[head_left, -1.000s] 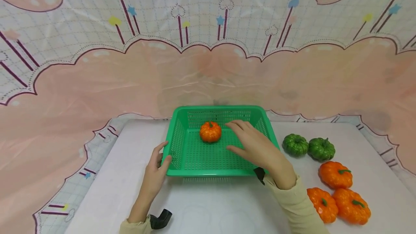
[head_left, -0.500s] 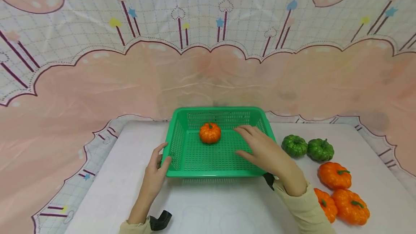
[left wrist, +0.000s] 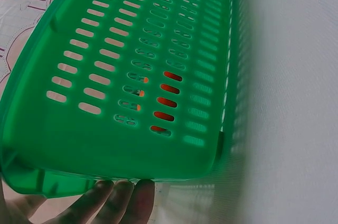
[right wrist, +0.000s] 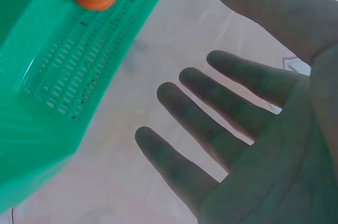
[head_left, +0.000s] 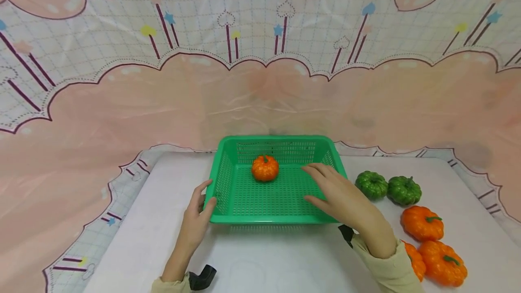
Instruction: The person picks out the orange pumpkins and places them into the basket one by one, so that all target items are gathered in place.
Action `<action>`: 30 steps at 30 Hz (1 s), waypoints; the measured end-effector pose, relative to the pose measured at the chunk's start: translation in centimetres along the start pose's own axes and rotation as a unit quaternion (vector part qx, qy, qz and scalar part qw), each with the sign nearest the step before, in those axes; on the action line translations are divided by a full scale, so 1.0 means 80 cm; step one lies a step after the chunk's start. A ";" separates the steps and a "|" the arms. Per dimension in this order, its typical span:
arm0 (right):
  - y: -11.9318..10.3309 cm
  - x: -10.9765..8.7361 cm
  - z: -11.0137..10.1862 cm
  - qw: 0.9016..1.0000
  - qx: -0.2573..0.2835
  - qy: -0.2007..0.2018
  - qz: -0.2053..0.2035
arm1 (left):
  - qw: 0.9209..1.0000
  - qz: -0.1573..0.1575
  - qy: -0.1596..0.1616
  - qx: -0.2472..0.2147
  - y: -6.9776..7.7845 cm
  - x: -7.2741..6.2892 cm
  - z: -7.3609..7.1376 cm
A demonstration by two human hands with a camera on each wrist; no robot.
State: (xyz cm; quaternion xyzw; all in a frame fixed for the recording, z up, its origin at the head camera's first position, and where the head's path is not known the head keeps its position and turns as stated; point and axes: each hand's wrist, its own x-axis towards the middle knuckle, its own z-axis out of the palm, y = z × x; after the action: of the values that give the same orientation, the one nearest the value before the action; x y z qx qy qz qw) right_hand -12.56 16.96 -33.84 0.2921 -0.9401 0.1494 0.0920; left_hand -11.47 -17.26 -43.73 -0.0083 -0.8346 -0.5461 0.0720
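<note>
A green plastic basket (head_left: 281, 219) stands on the white table with one small orange pumpkin (head_left: 265, 169) inside, toward its back. My left hand (head_left: 193, 225) holds the basket's left rim, thumb over the edge; the left wrist view shows its fingertips (left wrist: 143, 195) against the outer wall. Above the right part of the basket hovers my right hand (head_left: 339, 197), fingers extended and apart, with nothing in it. In the right wrist view that palm (right wrist: 274, 155) faces the camera, away from the basket wall.
Right of the basket sit two green pumpkins (head_left: 371, 185) side by side. Nearer the front right are three orange pumpkins (head_left: 423, 223), one partly hidden by the right sleeve (head_left: 388, 266). A printed cloth (head_left: 268, 98) hangs behind the table.
My right hand has drawn back to the right and slightly toward me, away from the orange pumpkin in the basket. The left hand keeps its place on the rim.
</note>
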 end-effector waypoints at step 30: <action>0.028 -0.051 -0.012 0.999 -0.038 -0.004 0.022 | 1.000 -0.001 -0.011 -0.010 0.000 0.000 -0.001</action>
State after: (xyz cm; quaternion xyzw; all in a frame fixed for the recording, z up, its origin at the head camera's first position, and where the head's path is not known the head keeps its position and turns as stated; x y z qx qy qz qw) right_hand -10.45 21.14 -34.49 0.2681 -0.9518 0.1141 0.0956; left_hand -11.45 -17.31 -43.73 -0.0144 -0.8297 -0.5545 0.0625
